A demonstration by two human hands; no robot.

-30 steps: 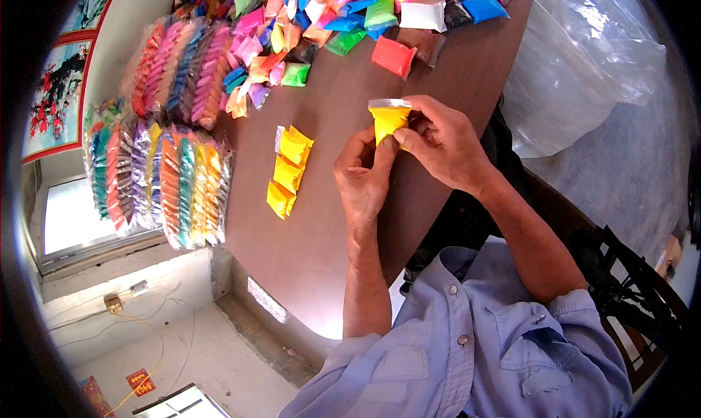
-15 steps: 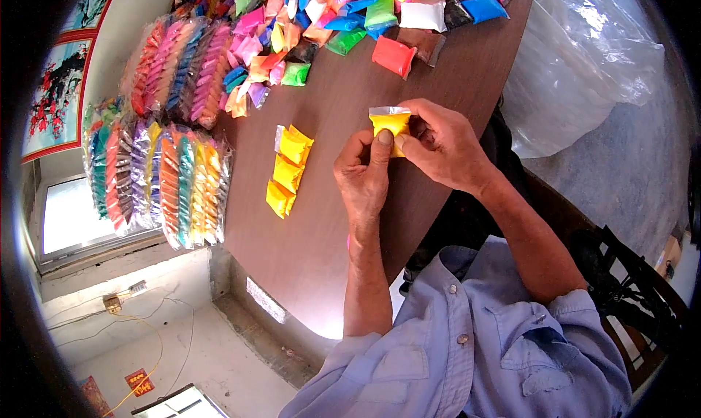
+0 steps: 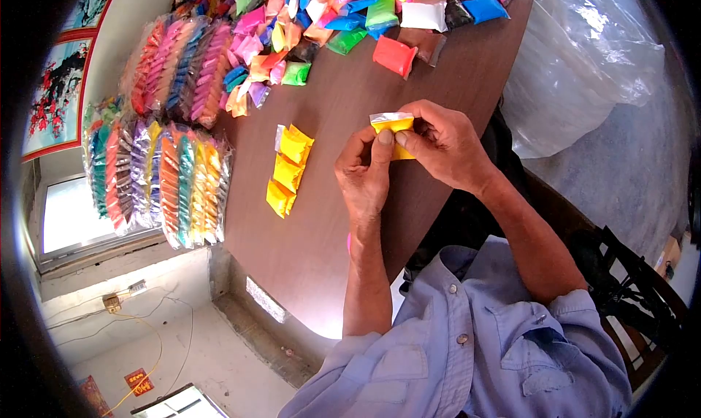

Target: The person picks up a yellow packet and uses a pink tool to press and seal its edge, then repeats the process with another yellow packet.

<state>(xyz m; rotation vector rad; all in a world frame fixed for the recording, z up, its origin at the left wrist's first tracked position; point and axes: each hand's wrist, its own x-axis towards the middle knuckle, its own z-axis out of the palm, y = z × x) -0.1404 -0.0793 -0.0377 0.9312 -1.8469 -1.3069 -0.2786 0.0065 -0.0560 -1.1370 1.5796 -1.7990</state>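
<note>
Both of my hands grip one small yellow packet [image 3: 392,124] with a clear, flat top edge, held above the brown table. My left hand [image 3: 363,173] pinches its left side, thumb on the front face. From the right, my right hand [image 3: 447,144] presses its thumb beside the left one, fingers curled behind the packet. Part of the packet is hidden by the thumbs. To the left of my hands, several yellow packets [image 3: 289,171] lie in an overlapping row on the table.
A heap of loose coloured packets [image 3: 314,24] covers the far part of the table [image 3: 321,250]. Clear bags filled with rows of packets [image 3: 157,177] stand along the left edge. A large clear plastic bag [image 3: 584,67] hangs beyond the right edge.
The packet's clear top edge has tipped and sits slightly lower. My left thumb has shifted a little, and the two thumbs now meet closer on the packet's front.
</note>
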